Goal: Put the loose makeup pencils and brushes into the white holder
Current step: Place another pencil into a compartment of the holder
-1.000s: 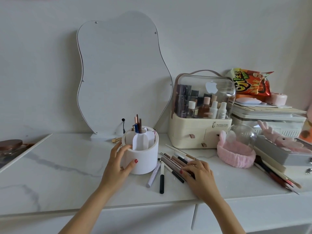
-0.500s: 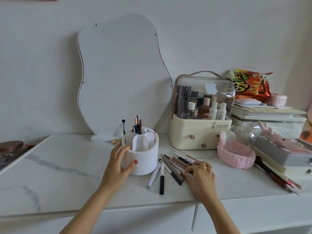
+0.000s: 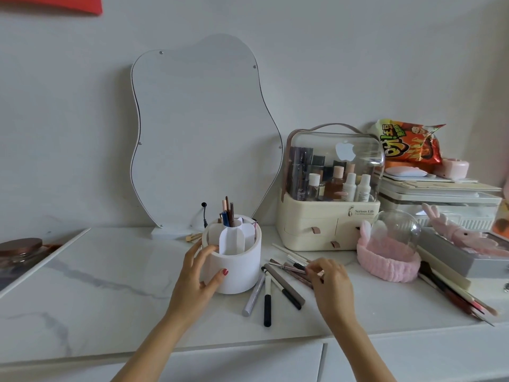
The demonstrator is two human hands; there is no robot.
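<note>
The round white plastic holder (image 3: 234, 268) with inner dividers stands on the white marbled countertop (image 3: 110, 285), a few pencils upright in its rear compartment. The left hand (image 3: 197, 282) wraps the holder's left side, thumb pressed on its front wall. Just right of the holder lies the fanned heap of loose makeup pencils and brushes (image 3: 283, 282). The right hand (image 3: 330, 282) rests on that heap's right end, fingertips (image 3: 312, 268) pinched narrowly on several pencils.
</note>
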